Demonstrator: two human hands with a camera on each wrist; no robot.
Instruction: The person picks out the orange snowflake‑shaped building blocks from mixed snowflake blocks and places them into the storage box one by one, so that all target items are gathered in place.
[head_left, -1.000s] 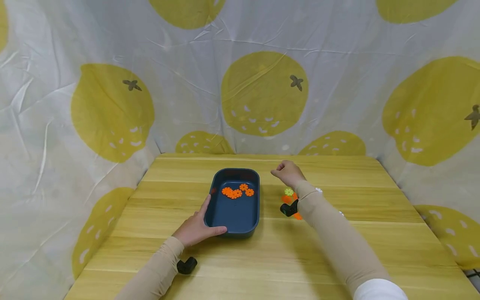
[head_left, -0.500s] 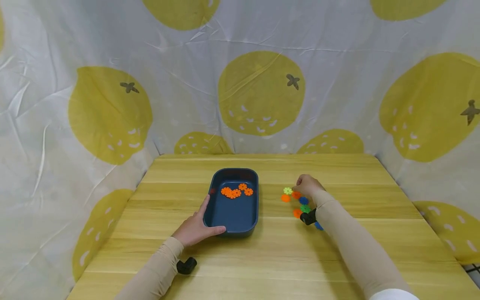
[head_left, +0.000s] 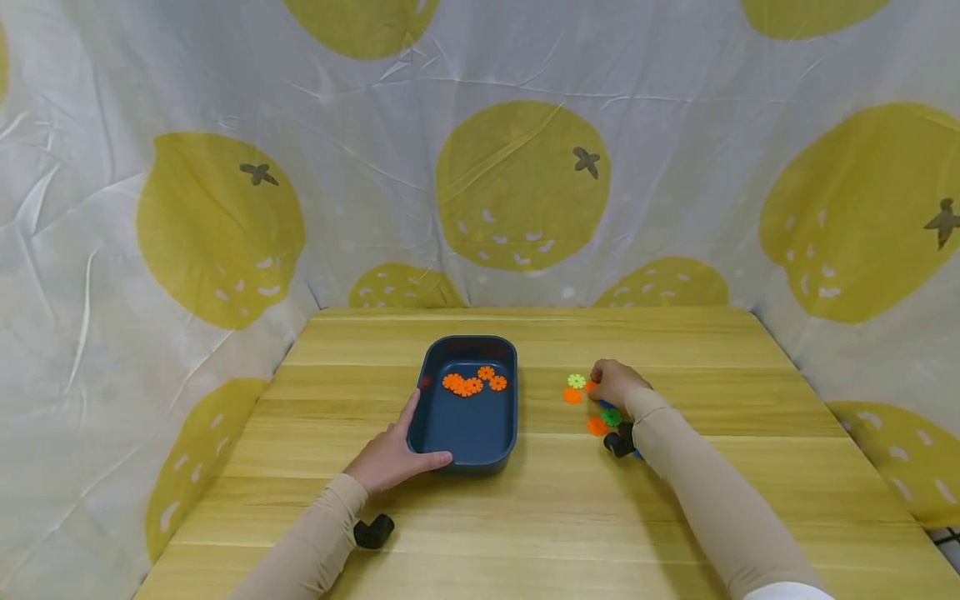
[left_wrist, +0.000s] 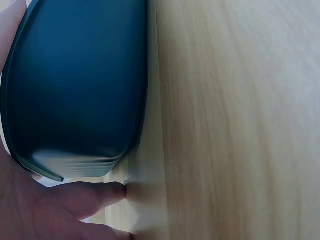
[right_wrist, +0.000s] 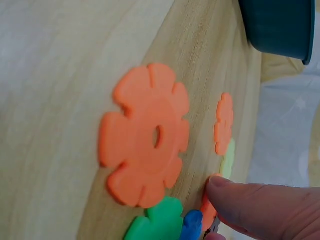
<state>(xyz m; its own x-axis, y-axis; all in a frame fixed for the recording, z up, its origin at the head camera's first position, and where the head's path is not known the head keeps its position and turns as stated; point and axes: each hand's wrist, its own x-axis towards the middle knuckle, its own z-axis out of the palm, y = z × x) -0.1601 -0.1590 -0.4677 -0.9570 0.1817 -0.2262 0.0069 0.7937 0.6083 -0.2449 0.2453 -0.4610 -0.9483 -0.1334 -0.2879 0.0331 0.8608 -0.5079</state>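
Note:
My left hand (head_left: 390, 457) holds the left near corner of a dark blue-grey tray (head_left: 468, 442), fingers straight along its side and thumb by the near rim. Several orange flower-shaped discs (head_left: 465, 386) lie in the tray. My right hand (head_left: 618, 382) is low over the loose discs on the table. Its thumb (right_wrist: 265, 202) and a fingertip pinch an orange flower-shaped disc (right_wrist: 207, 212), partly hidden by the hand. Close by lie a yellow-green disc (head_left: 576, 381), two more orange discs (head_left: 572, 396), a green disc (head_left: 611, 417) and a blue disc (right_wrist: 191, 225).
The wooden table (head_left: 525, 533) ends at a curtain (head_left: 375, 192) with lemon prints, which also hangs at both sides. A black wrist device (head_left: 619, 440) on the right arm covers part of another blue piece (head_left: 638, 455).
My right hand has moved right and down from beside the tray to the loose discs, where it now takes hold of an orange one. The left hand and tray have stayed put.

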